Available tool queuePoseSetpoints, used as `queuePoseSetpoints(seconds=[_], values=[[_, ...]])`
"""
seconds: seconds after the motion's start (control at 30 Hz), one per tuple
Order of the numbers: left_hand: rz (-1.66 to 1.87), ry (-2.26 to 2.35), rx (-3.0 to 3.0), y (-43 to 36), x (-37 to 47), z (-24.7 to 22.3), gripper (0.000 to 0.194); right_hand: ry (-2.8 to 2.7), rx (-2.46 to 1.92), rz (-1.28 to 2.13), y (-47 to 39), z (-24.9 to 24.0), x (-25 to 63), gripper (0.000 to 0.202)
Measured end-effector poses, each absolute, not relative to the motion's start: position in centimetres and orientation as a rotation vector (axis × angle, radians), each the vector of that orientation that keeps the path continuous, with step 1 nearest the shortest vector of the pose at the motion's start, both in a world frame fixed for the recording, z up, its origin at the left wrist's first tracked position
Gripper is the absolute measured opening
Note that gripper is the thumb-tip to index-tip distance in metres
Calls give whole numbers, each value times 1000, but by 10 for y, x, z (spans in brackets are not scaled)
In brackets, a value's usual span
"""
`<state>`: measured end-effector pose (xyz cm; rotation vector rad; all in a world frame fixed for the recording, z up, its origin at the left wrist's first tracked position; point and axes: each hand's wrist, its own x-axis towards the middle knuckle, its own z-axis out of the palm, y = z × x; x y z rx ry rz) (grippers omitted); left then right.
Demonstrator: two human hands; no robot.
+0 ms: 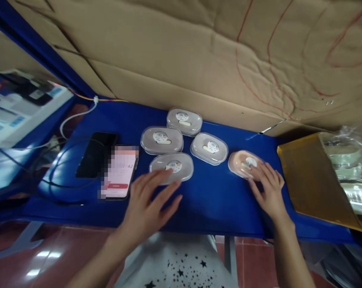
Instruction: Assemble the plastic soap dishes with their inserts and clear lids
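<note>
On the blue table, my left hand (152, 198) is open, its fingers spread over the near edge of a clear-lidded oval container (183, 167). Its fingertips overlap the lid; whether they touch is unclear. Behind that container lie three more with greyish contents: one at the left (149, 141), one at the back (193, 120) and one at the right (209, 149). My right hand (267, 188) rests its fingers on the right side of a pinkish oval container (239, 161), thumb at the near edge, fingers apart from the thumb.
Two phones, one dark (94, 156) and one lit (118, 174), lie left of the containers among cables. A power strip (34, 108) is at the far left. An open cardboard box (313, 180) with wrapped containers stands at the right. A brown board (169, 52) rises behind.
</note>
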<state>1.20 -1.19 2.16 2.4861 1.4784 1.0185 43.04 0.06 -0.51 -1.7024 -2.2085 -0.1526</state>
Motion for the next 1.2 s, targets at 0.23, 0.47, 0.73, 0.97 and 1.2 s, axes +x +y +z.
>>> queuePoseSetpoints(seconds=[0.23,0.47,0.73,0.97,1.2], values=[[724,1487,2556,19,-15,11,55,-2461,-1488,-66,69,21,359,66],[553,1095,2582,7,17,13,45,-2459,-1343,133,110,6,350,60],[554,987,2450,52,47,15,49,-2316,-1416,101,120,0,365,55],[649,1082,2591,77,52,23,45,-2257,-1590,-68,113,1,398,54],[559,1540,2549,112,-29,31,64,-2114,-1683,155,108,2,487,53]])
